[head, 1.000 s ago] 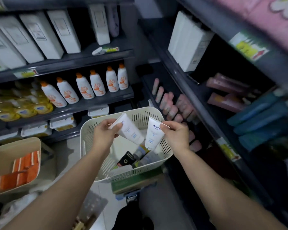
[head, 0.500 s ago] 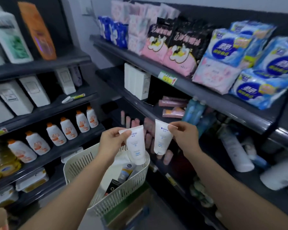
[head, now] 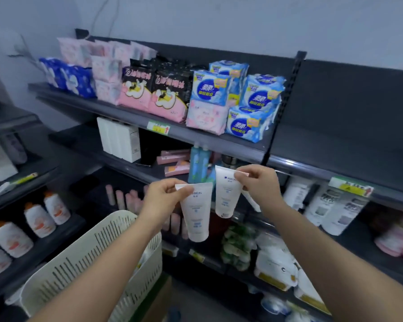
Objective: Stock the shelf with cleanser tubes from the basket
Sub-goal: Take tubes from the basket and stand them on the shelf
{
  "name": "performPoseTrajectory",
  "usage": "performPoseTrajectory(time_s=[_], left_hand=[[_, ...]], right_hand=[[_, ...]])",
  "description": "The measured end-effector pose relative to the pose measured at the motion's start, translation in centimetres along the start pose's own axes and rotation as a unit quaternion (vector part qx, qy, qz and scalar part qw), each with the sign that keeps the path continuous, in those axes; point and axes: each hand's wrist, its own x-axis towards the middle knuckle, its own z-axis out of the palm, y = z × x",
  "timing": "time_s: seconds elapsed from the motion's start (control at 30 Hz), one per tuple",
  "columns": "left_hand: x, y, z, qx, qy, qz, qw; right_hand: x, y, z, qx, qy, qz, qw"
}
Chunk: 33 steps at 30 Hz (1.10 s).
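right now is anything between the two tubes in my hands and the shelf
Nothing visible blocks the way. The left hand pinches one cleanser tube and the right hand another, both hanging in open air in front of the second shelf. Its front is open, though teal bottles and pink boxes already occupy that stretch.

Two hands raised before shelving, left hand [head: 163,196] and right hand [head: 260,184], one white cleanser tube in each: left tube [head: 197,212], right tube [head: 226,194]. One cream slotted basket [head: 79,261] at lower left. Top shelf: two black-and-pink packs [head: 154,89], at least four blue-and-white packs [head: 249,101]. Two teal bottles [head: 199,162] on shelf below, beside block of white boxes [head: 120,140], count unclear. Four orange-capped white bottles [head: 40,219] on left rack; fifth cut off at edge.
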Motion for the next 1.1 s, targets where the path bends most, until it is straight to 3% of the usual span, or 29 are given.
performPoseTrajectory(time_s=[0.4, 0.8, 1.1], left_hand=[[1.1, 6.1, 15.0, -0.013, -0.12, 0.079, 0.989], [0.5, 11.4, 32.1, -0.062, -0.165, 0.11, 0.978], [1.8, 14.0, 41.3, -0.04, -0.191, 0.143, 0.97]], right_hand=[[0.4, -2.0, -17.1, -0.011, 0.106, -0.01, 0.994], [4.5, 0.8, -34.0, -0.017, 0.145, -0.033, 0.989], [6.9, 3.5, -42.3, -0.024, 0.188, -0.022, 0.982]])
